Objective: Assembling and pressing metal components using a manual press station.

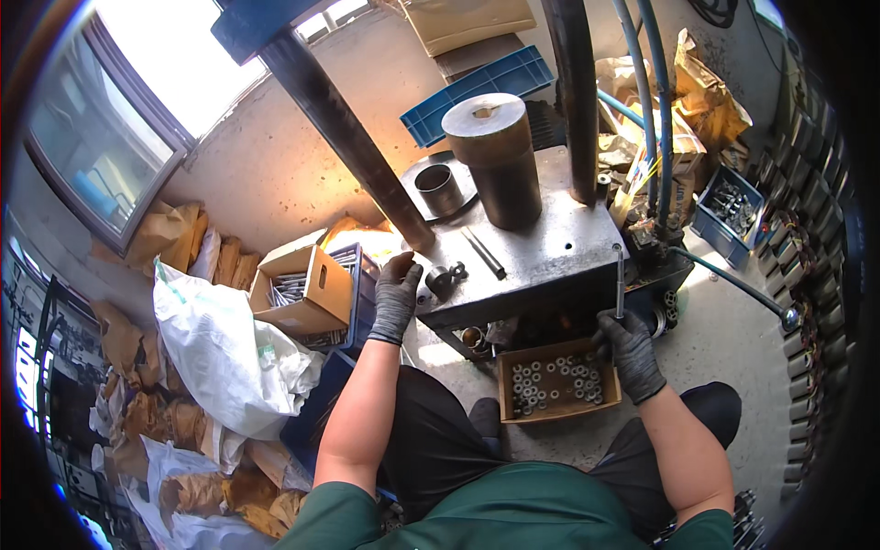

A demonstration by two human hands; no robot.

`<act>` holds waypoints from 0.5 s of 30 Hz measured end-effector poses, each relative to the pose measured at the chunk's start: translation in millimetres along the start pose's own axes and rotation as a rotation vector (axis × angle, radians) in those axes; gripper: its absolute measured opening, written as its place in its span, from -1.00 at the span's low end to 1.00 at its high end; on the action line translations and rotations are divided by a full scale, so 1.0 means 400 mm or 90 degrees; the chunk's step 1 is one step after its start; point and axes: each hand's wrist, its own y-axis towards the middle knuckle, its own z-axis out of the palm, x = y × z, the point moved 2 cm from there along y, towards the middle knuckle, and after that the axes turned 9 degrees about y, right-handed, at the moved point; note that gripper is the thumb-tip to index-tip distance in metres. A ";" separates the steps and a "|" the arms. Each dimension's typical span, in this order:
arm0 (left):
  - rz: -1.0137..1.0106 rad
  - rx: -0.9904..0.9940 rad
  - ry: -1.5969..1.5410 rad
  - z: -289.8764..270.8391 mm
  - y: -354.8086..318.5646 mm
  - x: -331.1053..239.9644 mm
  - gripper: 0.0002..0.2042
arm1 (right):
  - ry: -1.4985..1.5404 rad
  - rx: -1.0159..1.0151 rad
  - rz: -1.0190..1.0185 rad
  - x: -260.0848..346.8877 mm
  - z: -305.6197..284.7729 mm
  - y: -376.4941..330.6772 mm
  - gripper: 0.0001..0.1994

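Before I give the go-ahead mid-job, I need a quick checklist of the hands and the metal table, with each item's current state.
1. Gloves on: ok, both left hand and right hand are gloved.
2. Hands clear of the tall cylinder: ok, neither touches it.
3. Tall cylinder upright: ok, it stands on the metal table.
4. Tabletop free of loose items: not ok, a lying rod and small dark metal parts are on it.
5. Left hand empty: cannot tell, its fingers hide the palm.
6. Upright rod at the right hand fixed to something: cannot tell.
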 end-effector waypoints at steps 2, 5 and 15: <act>-0.007 0.027 0.052 0.018 -0.015 -0.009 -0.59 | -0.002 0.001 0.000 -0.005 -0.003 0.000 -0.75; 0.002 0.088 0.134 0.065 -0.028 -0.027 -0.50 | 0.001 -0.015 0.021 -0.013 -0.018 0.002 -0.76; -0.426 0.153 -0.286 0.128 0.015 0.016 -0.76 | -0.004 -0.016 0.021 -0.007 -0.009 -0.002 -0.78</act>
